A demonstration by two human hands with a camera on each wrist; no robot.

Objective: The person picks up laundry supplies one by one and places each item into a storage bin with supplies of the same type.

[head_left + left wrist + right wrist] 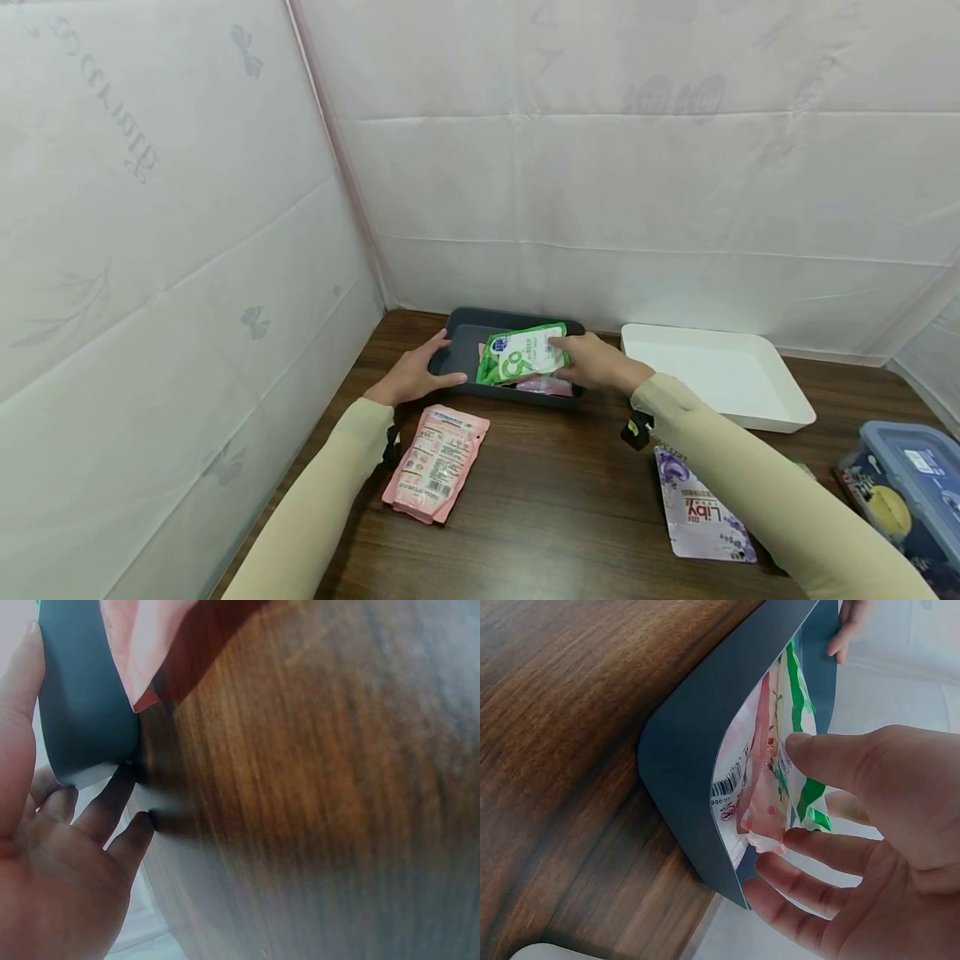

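A dark grey tray [457,354] stands against the back wall. In it lie a green-and-white pouch [525,350], a pink pouch [765,802] beneath that and a pale purple pouch [546,385] at the front. My right hand [596,362] pinches the right edge of the green-and-white pouch, thumb on its printed face and fingers round the edge. At the tray's left end my left hand [412,371] is spread, with thumb and fingertips touching its outside and rim. Another pink pouch [438,462] lies on the table by my left wrist.
A white tray [712,371] stands right of the dark one. By my right forearm lies a purple Liby pouch [701,512], with a green-edged item partly hidden beside it. A blue-lidded container [911,492] sits at the far right. White sheeting [637,183] closes the back and left.
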